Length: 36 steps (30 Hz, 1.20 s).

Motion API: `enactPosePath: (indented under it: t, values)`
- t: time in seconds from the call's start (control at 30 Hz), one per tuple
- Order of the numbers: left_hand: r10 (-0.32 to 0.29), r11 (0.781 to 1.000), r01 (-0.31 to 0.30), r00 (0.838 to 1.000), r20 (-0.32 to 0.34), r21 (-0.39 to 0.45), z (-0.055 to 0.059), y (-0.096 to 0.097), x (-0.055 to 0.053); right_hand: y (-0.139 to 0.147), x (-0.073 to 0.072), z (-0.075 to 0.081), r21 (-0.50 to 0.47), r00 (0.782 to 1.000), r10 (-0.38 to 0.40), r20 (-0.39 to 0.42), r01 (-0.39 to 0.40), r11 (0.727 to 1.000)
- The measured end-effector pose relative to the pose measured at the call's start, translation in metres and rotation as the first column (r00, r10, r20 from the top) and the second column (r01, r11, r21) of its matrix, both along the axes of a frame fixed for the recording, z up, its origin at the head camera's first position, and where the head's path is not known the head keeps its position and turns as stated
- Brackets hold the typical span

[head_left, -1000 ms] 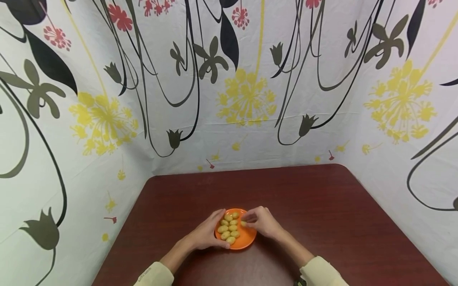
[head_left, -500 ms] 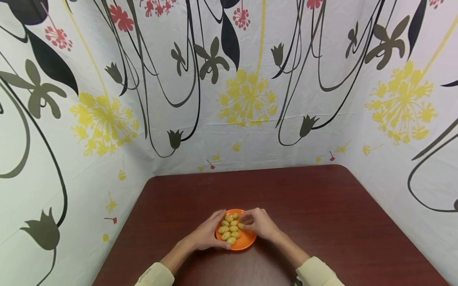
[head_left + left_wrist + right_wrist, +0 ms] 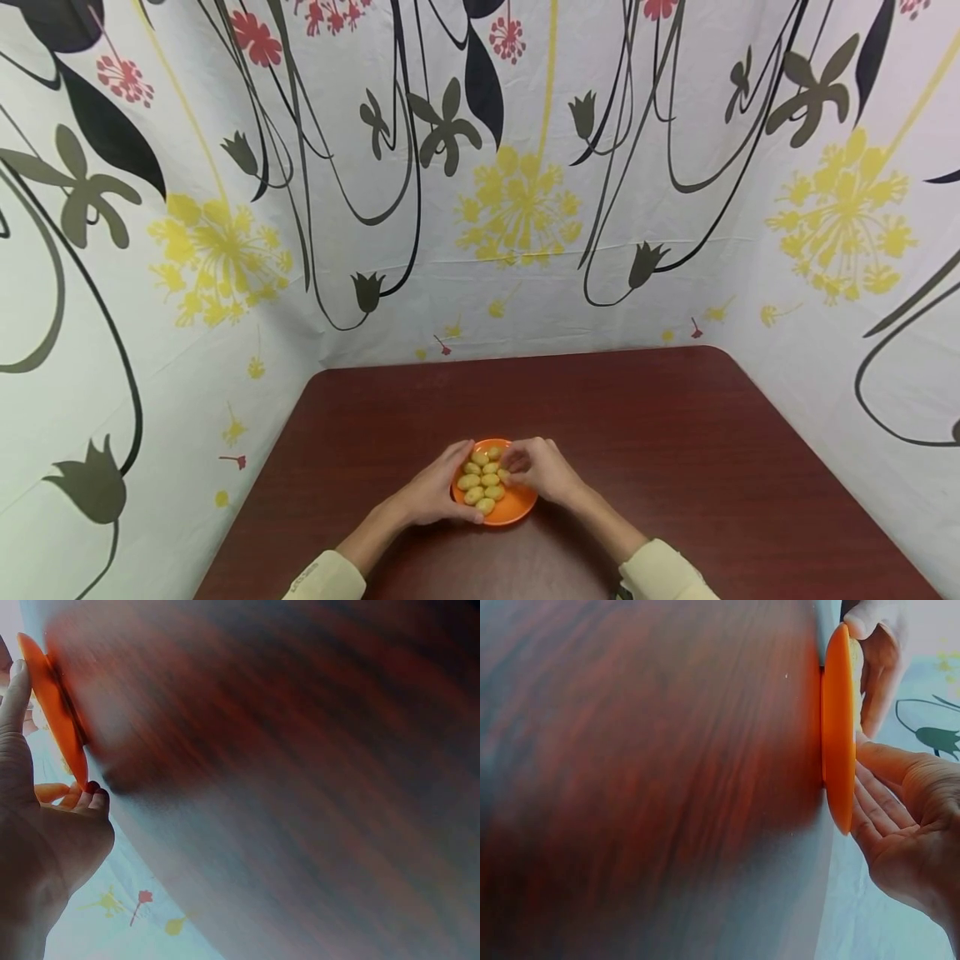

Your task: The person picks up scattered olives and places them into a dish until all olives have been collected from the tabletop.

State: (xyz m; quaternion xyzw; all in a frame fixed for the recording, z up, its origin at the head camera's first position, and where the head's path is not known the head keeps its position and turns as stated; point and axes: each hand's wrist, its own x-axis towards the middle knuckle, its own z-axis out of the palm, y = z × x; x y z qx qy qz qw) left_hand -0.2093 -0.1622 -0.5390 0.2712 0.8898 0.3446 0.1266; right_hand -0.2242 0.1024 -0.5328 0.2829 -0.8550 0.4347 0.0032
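Note:
An orange plate (image 3: 516,506) lies on the table with several small yellow ovals (image 3: 469,482) in rows over its left and middle part; they look like baby potatoes. My left hand (image 3: 433,492) holds the plate from the left, thumb on the near rim and fingers round the far-left rim. In the left wrist view, that thumb and the fingertips sit at opposite ends of the plate's edge. My right hand (image 3: 547,471) reaches over the right rim and pinches one yellow oval (image 3: 503,475) beside the others. In the right wrist view, the plate rim hides that oval.
The dark reddish-brown table (image 3: 637,417) extends around the plate on all sides. A white cloth (image 3: 420,233) with printed flowers hangs behind the table and along both sides.
My right hand has moved slightly left over the plate, bringing its yellow oval from the bare right part up against the others. My left hand stays on the plate.

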Motion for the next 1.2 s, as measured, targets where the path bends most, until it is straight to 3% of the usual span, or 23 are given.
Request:
enactPosePath:
  t: [0.6, 1.07, 1.2]
  values:
    - [0.001, 1.0, -0.001, 1.0, 0.003, 0.009, 0.0, 0.002, -0.003, 0.001, -0.004, -0.002, 0.02, 1.0, -0.015, -0.006, 0.016, 1.0]
    - [-0.007, 1.0, 0.007, 1.0, 0.003, -0.005, 0.001, 0.002, -0.004, 0.013, -0.003, 0.006, -0.051, 0.996, -0.09, 0.023, 0.091, 0.995]
    - [0.003, 1.0, -0.003, 1.0, 0.001, -0.021, -0.001, 0.001, -0.004, 0.024, -0.001, 0.006, -0.057, 0.993, -0.12, -0.01, 0.119, 0.991]
